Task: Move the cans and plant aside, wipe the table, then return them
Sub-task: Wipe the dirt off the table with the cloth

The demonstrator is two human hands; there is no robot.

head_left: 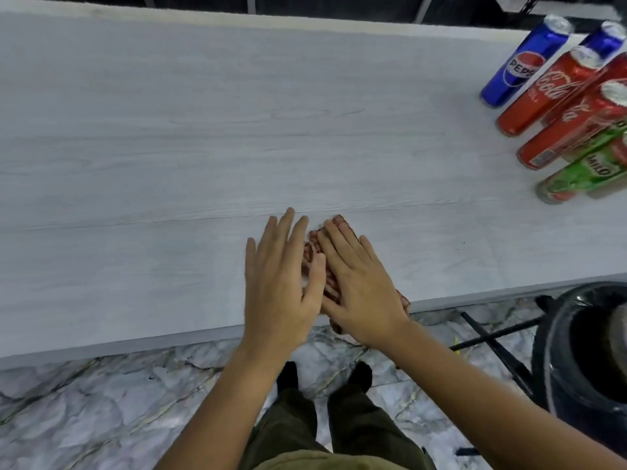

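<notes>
A red-and-white patterned cloth (314,247) lies on the pale wood-grain table (203,130) near its front edge, mostly covered by my hands. My right hand (356,283) presses flat on the cloth with fingers spread. Beside it, my left hand (281,286) lies flat, its thumb side over the cloth's left edge. Several cans stand grouped at the table's right end: a blue Pepsi can (522,62), a second blue can (607,39), red Coca-Cola cans (546,93), and a green Milo can (583,174). No plant is visible.
A black bin lined with a dark bag (583,351) stands on the floor at the right, by the table's front corner. Black table-frame bars (492,337) run beside it. The marble-patterned floor (101,401) and my feet show below the table edge.
</notes>
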